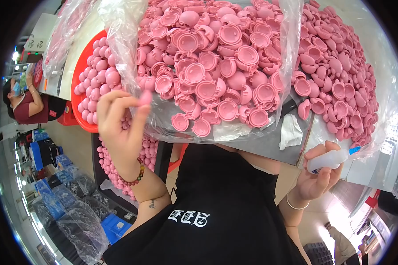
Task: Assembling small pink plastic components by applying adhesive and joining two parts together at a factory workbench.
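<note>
My left hand (pixel 119 121) is raised at the left, between the red basin and the table edge. A small pink ball (pixel 145 97), slightly blurred, is pinched between its thumb and fingers. At the right table edge my right hand (pixel 318 179) is closed around a small white squeeze bottle (pixel 326 160) with a blue tip (pixel 354 150), tilted toward the upper right. In front of me lies a big heap of pink plastic half-shells (pixel 227 66) on clear plastic sheeting (pixel 199 137). Many show their hollow insides.
A red basin (pixel 76 70) of pink balls stands at the far left, above a black crate (pixel 163 160) with more pink balls. Another pile of pink half-shells (pixel 340 88) covers the right side. A crumpled white tissue (pixel 290 131) lies near the edge. A co-worker (pixel 33 104) sits farther left.
</note>
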{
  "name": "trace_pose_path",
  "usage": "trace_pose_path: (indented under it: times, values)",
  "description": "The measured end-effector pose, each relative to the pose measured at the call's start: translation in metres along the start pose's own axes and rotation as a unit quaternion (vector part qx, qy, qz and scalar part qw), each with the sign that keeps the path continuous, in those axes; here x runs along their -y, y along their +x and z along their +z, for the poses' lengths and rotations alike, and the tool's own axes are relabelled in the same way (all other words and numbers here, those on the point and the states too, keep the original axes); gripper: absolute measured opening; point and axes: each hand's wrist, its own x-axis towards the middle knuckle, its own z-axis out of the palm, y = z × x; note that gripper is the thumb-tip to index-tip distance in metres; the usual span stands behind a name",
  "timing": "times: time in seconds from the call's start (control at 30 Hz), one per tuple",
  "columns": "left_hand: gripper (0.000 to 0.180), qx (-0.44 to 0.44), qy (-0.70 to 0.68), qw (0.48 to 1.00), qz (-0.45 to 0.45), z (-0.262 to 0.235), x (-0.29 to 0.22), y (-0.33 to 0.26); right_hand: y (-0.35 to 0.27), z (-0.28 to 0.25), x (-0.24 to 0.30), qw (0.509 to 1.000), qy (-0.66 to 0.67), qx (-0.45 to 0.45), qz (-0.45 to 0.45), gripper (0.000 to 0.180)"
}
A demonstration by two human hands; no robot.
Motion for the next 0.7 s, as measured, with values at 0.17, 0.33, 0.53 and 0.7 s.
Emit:
trace_pose_path:
  times: [0.17,0.33,0.53,0.7]
  values:
    - [0.021,-0.03,-0.353,0.932,0.071,0.021,-0.03,-0.008,-0.008,0.015,0.009,0.99,0.136,-0.014,-0.032,0.047]
    - [0.034,0.303,-0.49,0.811,0.102,0.062,-0.076,-0.029,-0.016,0.042,0.026,0.979,0.18,0.077,0.063,0.045]
    - [0.046,0.341,-0.652,0.67,-0.103,0.073,-0.097,-0.041,-0.019,0.022,0.014,0.959,0.243,0.143,0.034,0.038]
    - [0.049,0.368,-0.765,0.507,-0.146,0.093,-0.094,-0.052,-0.026,0.025,0.017,0.985,0.156,0.027,0.066,0.052]
